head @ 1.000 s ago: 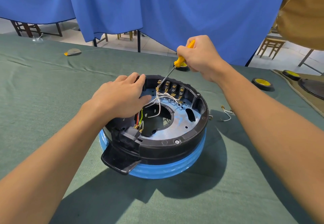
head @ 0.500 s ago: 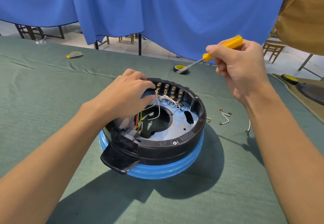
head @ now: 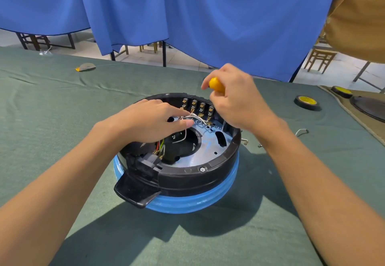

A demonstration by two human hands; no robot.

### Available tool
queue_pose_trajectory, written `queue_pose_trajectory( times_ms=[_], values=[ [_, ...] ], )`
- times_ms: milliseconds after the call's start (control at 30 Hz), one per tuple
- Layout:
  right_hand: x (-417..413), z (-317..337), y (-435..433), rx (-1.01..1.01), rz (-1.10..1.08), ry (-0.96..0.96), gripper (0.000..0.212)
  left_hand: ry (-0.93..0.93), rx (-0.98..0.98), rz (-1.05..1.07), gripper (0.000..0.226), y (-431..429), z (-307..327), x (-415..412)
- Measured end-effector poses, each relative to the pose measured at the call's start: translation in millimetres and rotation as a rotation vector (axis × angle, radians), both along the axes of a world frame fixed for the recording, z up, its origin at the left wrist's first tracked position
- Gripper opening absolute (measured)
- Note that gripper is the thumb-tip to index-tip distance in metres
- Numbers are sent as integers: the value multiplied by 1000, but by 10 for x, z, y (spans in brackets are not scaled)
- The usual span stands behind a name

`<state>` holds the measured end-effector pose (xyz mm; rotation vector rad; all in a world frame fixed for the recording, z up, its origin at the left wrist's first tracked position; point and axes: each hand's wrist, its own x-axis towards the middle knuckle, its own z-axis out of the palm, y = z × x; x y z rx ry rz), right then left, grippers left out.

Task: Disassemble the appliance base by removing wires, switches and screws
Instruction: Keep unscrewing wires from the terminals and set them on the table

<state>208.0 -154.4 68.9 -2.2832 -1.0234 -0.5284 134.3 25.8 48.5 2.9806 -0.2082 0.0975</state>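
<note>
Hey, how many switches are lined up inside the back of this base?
4, in a row along the far inner wall: first switch, second switch, third switch, fourth switch beside the right hand, which may hide more.

No writing here can be read.
Blue scrawled marks cross the metal plate (head: 208, 144) inside the appliance base (head: 198, 180), but they form no legible word. The yellow label on the tape roll (head: 305, 100) lying on the tabletop (head: 62, 109) is too small to make out.
</note>
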Motion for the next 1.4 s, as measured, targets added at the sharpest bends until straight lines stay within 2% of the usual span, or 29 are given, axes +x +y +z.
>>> queue_pose_trajectory(
  times_ms=[67, 167, 367, 500, 600, 700, 833, 1133, 1267, 1400],
  values=[
    [22, -94, 69, -110, -15, -13, 17, -3, 7, 0, 70, 8, -12, 8],
    [29, -184, 122, -212, -14, -47, 16, -37, -57, -22, 51, 25, -17, 9],
    [69, -200, 122, -145, -28, -37, 14, -267, -130, -45, 30, 106, -28, 22],
    [71, -187, 105, -136, -16, 6, 18, -293, -78, -64, 31, 93, 12, 14],
    [62, -190, 96, -170, 8, 47, 32, -292, -91, -80, 29, 98, 21, 4],
    [79, -176, 77, -211, 34, 69, 26, -306, -85, -91, 31, 91, 16, -12],
    [106, -142, 42, -152, 82, 136, 13, -294, -110, -103, 32, 52, 7, -10],
    [98, -126, 76, -33, 35, 96, 7, -234, -308, -81, 39, 99, 56, -34],
    [87, -77, 35, 94, -10, 112, 9, -195, -346, -32, 27, 142, 48, -12],
    [87, 32, -35, 215, -13, 171, 12, -143, -256, -28, 14, 82, 55, -7]
  ],
)
